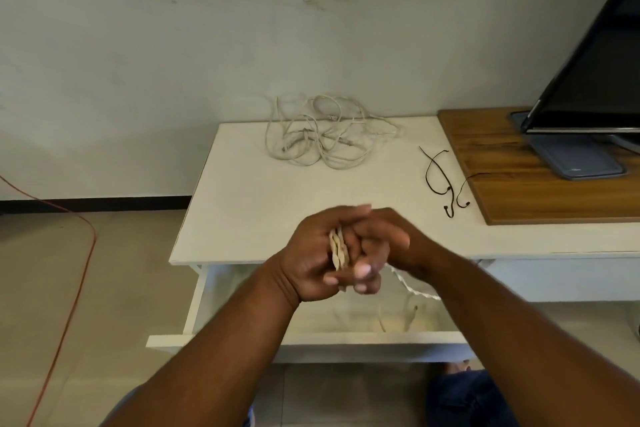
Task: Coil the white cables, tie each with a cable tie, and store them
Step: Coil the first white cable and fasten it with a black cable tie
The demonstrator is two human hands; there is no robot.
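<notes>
My left hand (pixel 311 250) holds a small coil of white braided cable (pixel 337 248) wound across its fingers, above the front edge of the white table (pixel 242 211). My right hand (pixel 384 243) presses against the left and grips the same cable; its loose end (pixel 412 288) trails down toward the open drawer (pixel 301 340). A tangled pile of white cables (pixel 322 135) lies at the back of the table by the wall. Two black cable ties (pixel 441 180) rest on the table to the right of my hands.
A wooden board (pixel 512 191) covers the table's right part and carries a monitor (pixel 595 73) on a grey stand (pixel 575 156). Pale cable pieces lie inside the drawer. An orange cord (pixel 72 270) runs over the floor at left. My knee (pixel 474 395) is below the drawer.
</notes>
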